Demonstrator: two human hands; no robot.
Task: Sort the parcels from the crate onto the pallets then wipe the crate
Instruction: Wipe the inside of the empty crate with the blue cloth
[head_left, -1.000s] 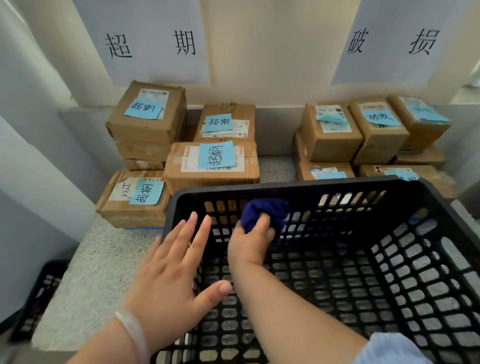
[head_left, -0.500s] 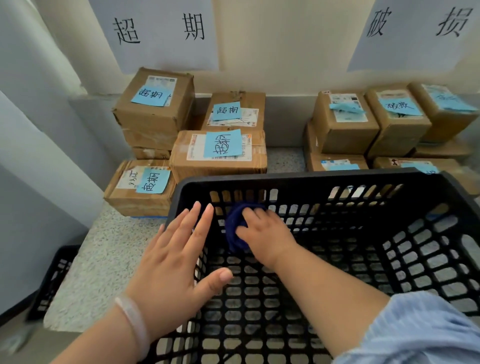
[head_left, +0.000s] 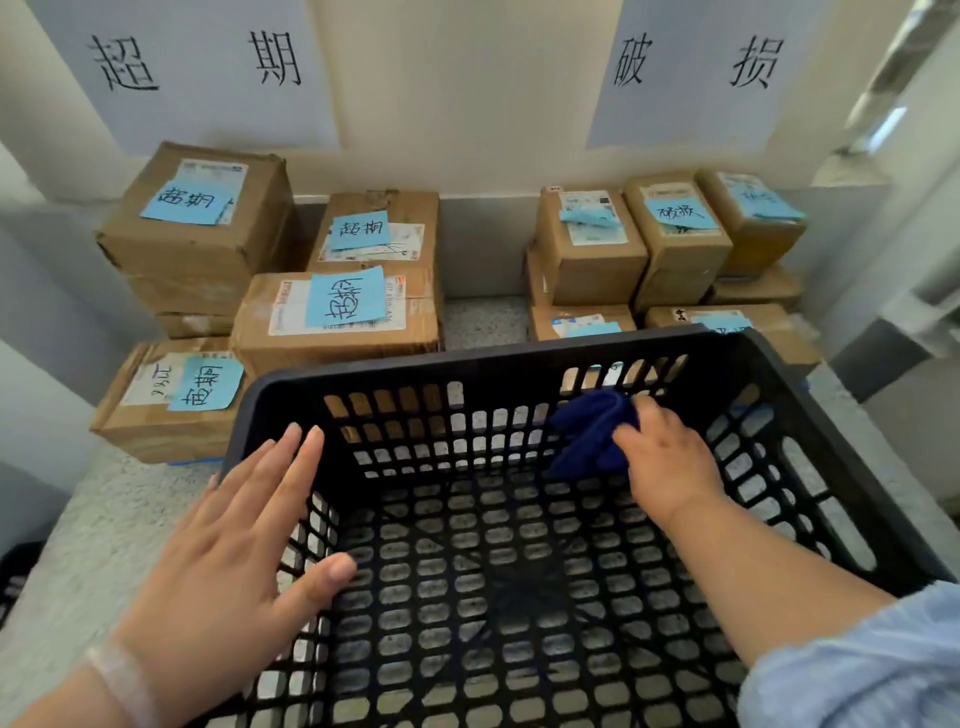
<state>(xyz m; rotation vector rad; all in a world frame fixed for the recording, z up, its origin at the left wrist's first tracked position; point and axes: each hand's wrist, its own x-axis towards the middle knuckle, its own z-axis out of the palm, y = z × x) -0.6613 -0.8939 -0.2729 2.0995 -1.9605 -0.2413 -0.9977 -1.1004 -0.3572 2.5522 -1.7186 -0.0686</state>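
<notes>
A black lattice crate (head_left: 467, 364) stands in front of me with no parcels in it. My right hand (head_left: 670, 462) is inside it, closed on a dark blue cloth (head_left: 587, 436) pressed against the inner far wall, right of centre. My left hand (head_left: 244, 545) lies flat with fingers spread on the crate's left rim. Beyond the crate, several cardboard parcels with blue notes sit in a left group (head_left: 337, 312) and a right group (head_left: 592, 244) against the wall.
Two white paper signs (head_left: 197, 67) (head_left: 696, 67) with black characters hang on the wall above the two groups. A speckled floor strip (head_left: 483, 322) runs between them. Part of another black crate (head_left: 13, 577) shows at the far left edge.
My right hand has slid the blue cloth rightward along the crate's inner far wall, from the left corner to right of centre. My left hand stays on the left rim.
</notes>
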